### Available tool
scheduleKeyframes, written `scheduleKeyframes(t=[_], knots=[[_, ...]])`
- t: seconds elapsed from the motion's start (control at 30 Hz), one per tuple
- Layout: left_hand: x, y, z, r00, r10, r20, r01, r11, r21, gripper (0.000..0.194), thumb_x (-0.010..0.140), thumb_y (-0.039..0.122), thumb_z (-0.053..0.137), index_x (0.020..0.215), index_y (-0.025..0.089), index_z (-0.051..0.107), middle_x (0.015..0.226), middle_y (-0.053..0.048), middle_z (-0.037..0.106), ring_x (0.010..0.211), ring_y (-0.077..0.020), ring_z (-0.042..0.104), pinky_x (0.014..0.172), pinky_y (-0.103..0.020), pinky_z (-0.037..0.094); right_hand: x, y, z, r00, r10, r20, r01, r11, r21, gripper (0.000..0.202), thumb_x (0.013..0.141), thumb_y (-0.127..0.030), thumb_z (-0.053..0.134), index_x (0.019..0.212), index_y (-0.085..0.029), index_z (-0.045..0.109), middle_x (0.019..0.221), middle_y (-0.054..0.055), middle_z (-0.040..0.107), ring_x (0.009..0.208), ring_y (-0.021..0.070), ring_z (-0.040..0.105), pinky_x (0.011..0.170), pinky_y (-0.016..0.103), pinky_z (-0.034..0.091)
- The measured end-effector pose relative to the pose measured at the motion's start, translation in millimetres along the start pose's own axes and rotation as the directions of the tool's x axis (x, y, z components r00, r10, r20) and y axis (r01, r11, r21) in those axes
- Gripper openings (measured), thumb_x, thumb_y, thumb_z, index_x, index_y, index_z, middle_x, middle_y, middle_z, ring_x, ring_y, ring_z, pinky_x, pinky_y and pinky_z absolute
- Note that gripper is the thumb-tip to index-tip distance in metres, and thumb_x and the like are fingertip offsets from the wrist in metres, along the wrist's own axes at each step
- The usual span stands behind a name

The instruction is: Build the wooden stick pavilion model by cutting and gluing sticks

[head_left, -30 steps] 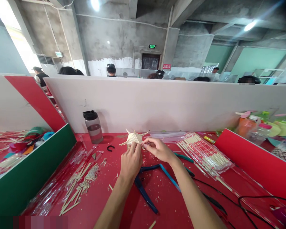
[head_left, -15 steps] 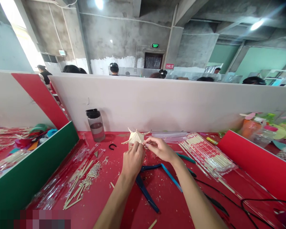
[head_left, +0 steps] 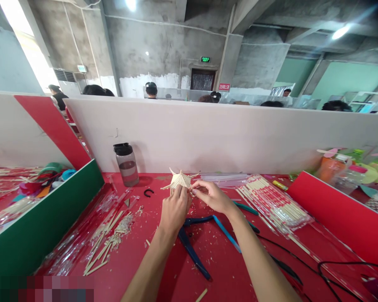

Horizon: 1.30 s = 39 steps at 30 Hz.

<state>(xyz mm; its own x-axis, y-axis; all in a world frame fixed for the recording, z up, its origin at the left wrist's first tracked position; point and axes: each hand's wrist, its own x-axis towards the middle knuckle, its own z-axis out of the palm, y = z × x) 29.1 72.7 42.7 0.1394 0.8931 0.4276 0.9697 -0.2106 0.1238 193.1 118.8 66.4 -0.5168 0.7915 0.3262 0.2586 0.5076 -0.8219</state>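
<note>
A small model pavilion [head_left: 180, 179] of pale wooden sticks, with a pointed roof and sticks jutting from its corners, stands on the red table just beyond my hands. My left hand [head_left: 175, 206] is closed at its front and covers the lower part. Thumb and forefinger of my right hand [head_left: 213, 197] pinch together at the model's right side, close to the left fingertips. Whatever lies between the fingers is too small or hidden. Beneath my wrists rests a hand tool with dark blue handles [head_left: 193, 253], beside a light blue strip-like handle [head_left: 227, 234].
Cut sticks and scraps [head_left: 108, 247] lie left, near clear plastic wrappers [head_left: 78, 235]. A water bottle [head_left: 126, 165] stands at the back left. Packed chopsticks [head_left: 277, 201], a teal handle [head_left: 245, 208] and a black cable [head_left: 290, 251] occupy the right. A white partition [head_left: 208, 138] closes the back.
</note>
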Motion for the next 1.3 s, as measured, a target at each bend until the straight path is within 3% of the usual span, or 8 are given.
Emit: scheduleKeyframes(t=[0.2, 0.4, 0.5, 0.6, 0.7, 0.8, 1.07, 1.3], knots=[[4, -12, -12.8, 0.982, -0.156, -0.108, 0.146, 0.985, -0.091, 0.018, 0.099, 0.032, 0.045, 0.102, 0.021, 0.059, 0.099, -0.005, 0.065, 0.071, -0.0168, 0.063, 0.053, -0.026, 0.03, 0, -2, -1, 1.0, 0.007, -0.022, -0.008, 0.999, -0.032, 0.021, 0.095, -0.038, 0.058, 0.095, -0.019, 0.069, 0.094, 0.005, 0.072, 0.089, 0.0211, 0.067, 0.081, 0.031, 0.05], [8, -55, -38.1, 0.924, -0.293, -0.244, 0.238, 0.943, -0.232, 0.028, 0.101, 0.035, 0.039, 0.085, 0.021, 0.058, 0.088, -0.004, 0.066, 0.072, -0.0163, 0.06, 0.06, -0.026, 0.032, -1, -3, -6, 0.999, 0.016, -0.047, -0.018, 0.999, -0.044, 0.021, 0.095, -0.037, 0.056, 0.092, -0.02, 0.067, 0.094, 0.004, 0.071, 0.091, 0.0208, 0.066, 0.083, 0.031, 0.048], [10, -77, -37.7, 0.92, -0.327, -0.216, 0.262, 0.922, -0.284, 0.037, 0.101, 0.04, 0.036, 0.075, 0.021, 0.055, 0.083, -0.004, 0.065, 0.075, -0.018, 0.06, 0.062, -0.026, 0.032, 0, 0, -6, 0.998, 0.03, -0.063, -0.033, 0.998, -0.05, 0.021, 0.095, -0.036, 0.054, 0.09, -0.02, 0.066, 0.093, 0.004, 0.071, 0.088, 0.0202, 0.065, 0.078, 0.03, 0.049], [11, -94, -27.0, 0.926, -0.365, -0.097, 0.296, 0.86, -0.415, 0.034, 0.099, 0.045, 0.038, 0.085, 0.022, 0.059, 0.083, -0.004, 0.067, 0.077, -0.0196, 0.063, 0.065, -0.026, 0.037, 0, 1, -4, 0.998, 0.034, -0.061, -0.037, 0.999, -0.035, 0.021, 0.095, -0.036, 0.054, 0.09, -0.02, 0.065, 0.09, 0.004, 0.071, 0.087, 0.02, 0.066, 0.077, 0.03, 0.05], [13, -101, -13.5, 0.954, -0.299, 0.03, 0.257, 0.756, -0.602, 0.035, 0.095, 0.05, 0.043, 0.091, 0.021, 0.061, 0.086, -0.004, 0.071, 0.082, -0.0211, 0.067, 0.072, -0.028, 0.045, 0, -1, -1, 0.999, 0.016, -0.032, -0.016, 1.0, -0.006, 0.019, 0.095, -0.034, 0.054, 0.093, -0.02, 0.067, 0.101, 0.005, 0.072, 0.089, 0.0195, 0.067, 0.08, 0.031, 0.051], [15, -97, -6.1, 0.979, -0.192, 0.065, 0.178, 0.665, -0.725, 0.032, 0.091, 0.049, 0.05, 0.095, 0.019, 0.061, 0.096, -0.007, 0.072, 0.087, -0.0213, 0.068, 0.076, -0.029, 0.049, -2, -8, -1, 1.0, -0.012, 0.015, 0.012, 1.0, -0.002, 0.017, 0.095, -0.03, 0.055, 0.093, -0.022, 0.069, 0.121, 0.006, 0.069, 0.102, 0.0201, 0.067, 0.088, 0.033, 0.051], [14, -83, -21.1, 0.994, -0.102, 0.049, 0.113, 0.868, -0.483, 0.011, 0.088, 0.03, 0.053, 0.087, 0.023, 0.062, 0.087, -0.003, 0.073, 0.083, -0.0213, 0.068, 0.071, -0.028, 0.044, -7, -22, -5, 0.997, 0.02, 0.075, -0.014, 0.996, -0.084, 0.014, 0.092, -0.026, 0.056, 0.092, -0.022, 0.07, 0.11, 0.005, 0.073, 0.101, 0.0204, 0.068, 0.089, 0.035, 0.052], [8, -80, -40.5, 0.989, 0.079, 0.124, -0.023, 0.916, -0.4, 0.015, 0.094, 0.036, 0.048, 0.09, 0.024, 0.057, 0.09, -0.003, 0.072, 0.077, -0.0205, 0.065, 0.066, -0.029, 0.04, -3, -7, -5, 1.0, 0.003, -0.005, -0.004, 0.999, -0.053, 0.016, 0.093, -0.031, 0.057, 0.096, -0.022, 0.07, 0.107, 0.005, 0.073, 0.106, 0.0222, 0.067, 0.097, 0.037, 0.05]])
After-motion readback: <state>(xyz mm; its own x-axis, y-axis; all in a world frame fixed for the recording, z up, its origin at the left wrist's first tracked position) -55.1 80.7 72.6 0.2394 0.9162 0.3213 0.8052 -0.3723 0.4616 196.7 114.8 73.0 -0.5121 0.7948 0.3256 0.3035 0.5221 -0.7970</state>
